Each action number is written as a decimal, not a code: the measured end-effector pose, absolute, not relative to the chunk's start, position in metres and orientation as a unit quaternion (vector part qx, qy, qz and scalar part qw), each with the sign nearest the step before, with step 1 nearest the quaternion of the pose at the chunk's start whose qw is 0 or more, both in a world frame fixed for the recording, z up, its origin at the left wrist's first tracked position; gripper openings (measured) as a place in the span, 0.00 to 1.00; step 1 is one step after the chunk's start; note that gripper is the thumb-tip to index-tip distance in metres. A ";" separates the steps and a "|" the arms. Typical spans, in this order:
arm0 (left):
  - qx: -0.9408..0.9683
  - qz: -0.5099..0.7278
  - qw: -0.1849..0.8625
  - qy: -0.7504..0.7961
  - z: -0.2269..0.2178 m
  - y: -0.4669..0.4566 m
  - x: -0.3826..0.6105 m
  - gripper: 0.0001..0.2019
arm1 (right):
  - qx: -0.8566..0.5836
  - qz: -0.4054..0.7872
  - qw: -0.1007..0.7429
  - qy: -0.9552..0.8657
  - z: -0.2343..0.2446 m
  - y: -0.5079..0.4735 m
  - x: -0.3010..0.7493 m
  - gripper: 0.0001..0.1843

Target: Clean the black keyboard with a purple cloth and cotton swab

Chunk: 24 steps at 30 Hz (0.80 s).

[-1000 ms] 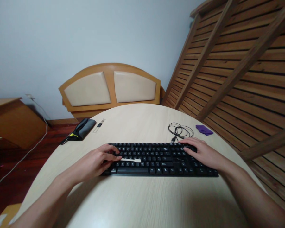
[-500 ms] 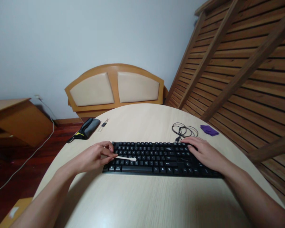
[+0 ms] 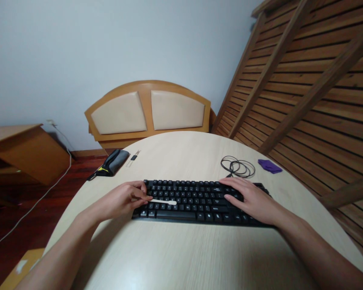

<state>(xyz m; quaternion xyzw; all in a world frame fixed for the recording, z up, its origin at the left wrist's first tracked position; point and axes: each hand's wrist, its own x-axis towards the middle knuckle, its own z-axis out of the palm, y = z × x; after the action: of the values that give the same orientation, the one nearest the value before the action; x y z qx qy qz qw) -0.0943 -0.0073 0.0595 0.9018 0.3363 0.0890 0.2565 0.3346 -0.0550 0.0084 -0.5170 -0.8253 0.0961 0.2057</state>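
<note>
Pale table (image 3: 184,249) beneath blue-grey wall (image 3: 109,48) bears keyboard (image 3: 199,208), white stick (image 3: 165,201) over it.

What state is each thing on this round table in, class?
Left hand: pinches thin white stick, tip over black keyboard.
Right hand: rests flat on keyboard.
Thin black cable: coiled, lying loose.
Small purple cloth: folded, untouched.
Grey fabric pouch: lying flat, untouched.

Soft, even daylight is filling the room; the arms are casting faint shadows toward me on the pale counter (image 3: 181,257). Edges are bending outward, and focus is staying sharp.
</note>
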 end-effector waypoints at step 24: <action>0.856 0.079 0.292 0.419 0.055 0.013 -0.140 0.15 | -0.520 0.100 0.231 -0.816 0.008 -0.053 0.349 0.22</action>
<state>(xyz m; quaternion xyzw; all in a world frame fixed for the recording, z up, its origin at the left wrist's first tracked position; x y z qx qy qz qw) -0.1399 0.0128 0.0546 0.8558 0.4193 0.0795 0.2924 0.3486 -0.0528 0.0084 -0.5204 -0.8160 0.0999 0.2311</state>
